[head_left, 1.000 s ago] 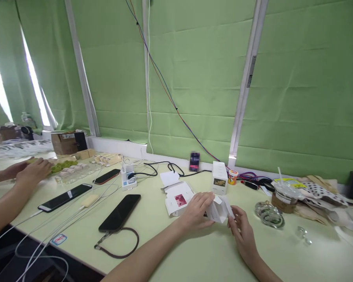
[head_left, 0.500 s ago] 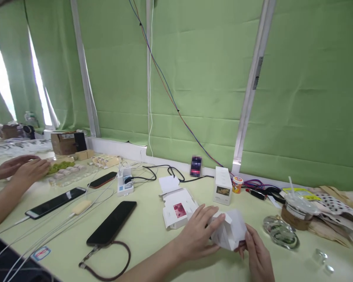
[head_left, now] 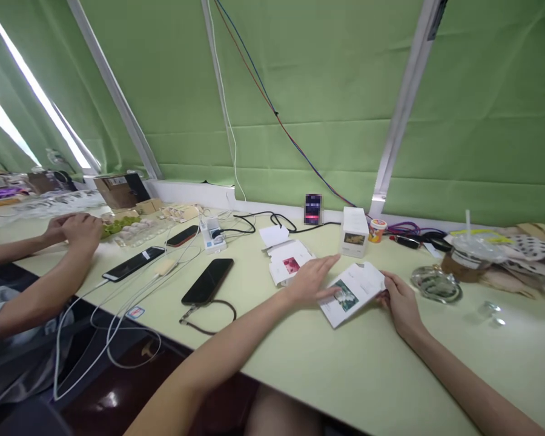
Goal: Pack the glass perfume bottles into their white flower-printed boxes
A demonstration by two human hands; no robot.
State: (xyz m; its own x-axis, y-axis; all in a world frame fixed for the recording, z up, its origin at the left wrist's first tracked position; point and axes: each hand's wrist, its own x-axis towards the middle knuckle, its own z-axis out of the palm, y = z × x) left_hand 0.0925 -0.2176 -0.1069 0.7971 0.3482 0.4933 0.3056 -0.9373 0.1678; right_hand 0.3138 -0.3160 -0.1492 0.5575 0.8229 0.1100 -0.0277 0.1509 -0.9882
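Note:
A white folding paper box (head_left: 361,283) with a green picture of a white flower lies mostly flat, tilted above the table in front of me. My right hand (head_left: 402,303) grips its right edge, thumb on top and the other fingers partly hidden behind. At the box's left side, my left hand (head_left: 312,280) has its fingers stretched out, and the thumb touches the printed picture. Just beyond my left hand lies another unfolded white box (head_left: 281,257) with a pink-red picture, partly covered by that hand. An upright, closed white box (head_left: 355,233) stands behind.
A black phone (head_left: 208,281) with a strap, a power strip (head_left: 213,233) and white cables lie to the left. Another person's hands (head_left: 79,233) are at the far left. A plastic cup (head_left: 465,260) and a coiled clear item (head_left: 436,283) are at the right.
The box in my hands was partly opened out and creased; now it lies flatter with its flower picture facing up. My left fingers have straightened. The view has shifted downward.

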